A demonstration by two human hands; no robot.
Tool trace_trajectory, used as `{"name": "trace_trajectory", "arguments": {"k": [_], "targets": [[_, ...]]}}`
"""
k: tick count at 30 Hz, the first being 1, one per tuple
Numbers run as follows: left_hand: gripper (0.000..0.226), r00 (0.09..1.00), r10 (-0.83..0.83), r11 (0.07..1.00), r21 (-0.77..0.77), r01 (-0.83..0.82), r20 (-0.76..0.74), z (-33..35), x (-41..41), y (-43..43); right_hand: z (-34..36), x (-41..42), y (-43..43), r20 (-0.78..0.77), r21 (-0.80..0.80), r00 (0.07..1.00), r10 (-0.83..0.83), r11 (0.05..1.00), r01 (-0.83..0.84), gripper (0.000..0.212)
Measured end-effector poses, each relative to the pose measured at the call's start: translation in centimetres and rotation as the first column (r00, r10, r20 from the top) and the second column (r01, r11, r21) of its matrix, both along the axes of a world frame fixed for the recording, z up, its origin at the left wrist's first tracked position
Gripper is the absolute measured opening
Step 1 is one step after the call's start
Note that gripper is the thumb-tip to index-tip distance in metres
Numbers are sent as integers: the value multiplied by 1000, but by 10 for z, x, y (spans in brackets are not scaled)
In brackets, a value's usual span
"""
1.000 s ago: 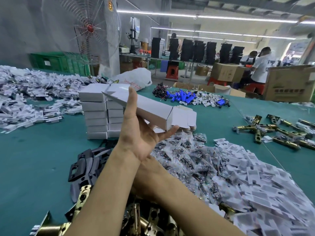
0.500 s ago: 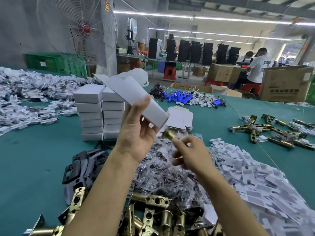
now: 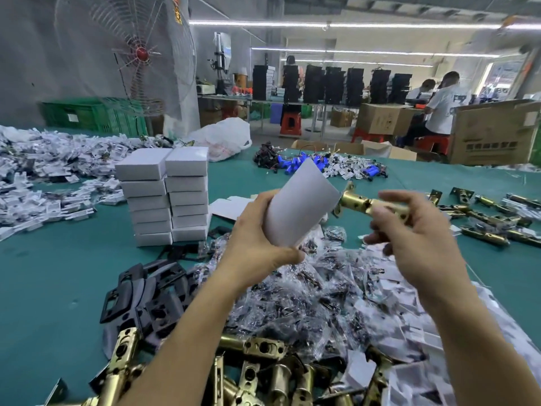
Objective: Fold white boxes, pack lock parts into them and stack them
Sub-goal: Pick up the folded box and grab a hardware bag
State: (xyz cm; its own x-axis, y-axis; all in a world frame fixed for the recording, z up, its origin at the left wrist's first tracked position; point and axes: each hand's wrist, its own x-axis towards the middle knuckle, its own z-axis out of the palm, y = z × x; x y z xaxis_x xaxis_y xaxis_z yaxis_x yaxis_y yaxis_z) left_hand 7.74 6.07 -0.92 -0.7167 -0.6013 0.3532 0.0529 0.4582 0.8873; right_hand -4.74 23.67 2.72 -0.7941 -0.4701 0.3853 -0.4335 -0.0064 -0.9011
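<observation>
A: White box (image 3: 301, 203): centre of frame, gripped by left hand (image 3: 260, 230), fingers curled round it.
B: And brass latch (image 3: 369, 203)?
A: Just right of box, pinched in right hand (image 3: 418, 238), plate end at box edge. Best to hold box steady, line plate up with mouth, slide straight in, no forcing.

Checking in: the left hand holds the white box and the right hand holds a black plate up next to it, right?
Not quite. The right hand holds a brass latch, not a black plate. The rest stands: the left hand grips the white box, and the latch is held up next to the box's upper end. The head view shows this.
</observation>
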Motion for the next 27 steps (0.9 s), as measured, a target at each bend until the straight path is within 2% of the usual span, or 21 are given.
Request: {"name": "trace_trajectory", "arguments": {"k": [3,8,18,21,24,27], "targets": [[91,1000,-25,999,-28,25,19,-2,-1,1,17,4,15,-171,-68,984,-47,997,36,9],[83,997,-71,979,-191,77,36,-8,-4,6,33,14,28,-335,-132,942,6,990,-53,23],[86,993,-18,965,-262,-14,-120,-11,-6,6,40,25,24,-313,-176,941,126,966,-188,17],[89,984,-46,970,-242,3,-174,-12,-9,7,43,33,25,-305,-109,926,222,958,-265,23],[86,960,-66,985,-170,19,-274,-15,-9,5,47,38,29,-366,-29,905,215,970,-242,19],[84,945,-43,985,-171,-14,-325,-18,-9,2,51,43,36,-404,2,887,221,971,-241,20]]}}
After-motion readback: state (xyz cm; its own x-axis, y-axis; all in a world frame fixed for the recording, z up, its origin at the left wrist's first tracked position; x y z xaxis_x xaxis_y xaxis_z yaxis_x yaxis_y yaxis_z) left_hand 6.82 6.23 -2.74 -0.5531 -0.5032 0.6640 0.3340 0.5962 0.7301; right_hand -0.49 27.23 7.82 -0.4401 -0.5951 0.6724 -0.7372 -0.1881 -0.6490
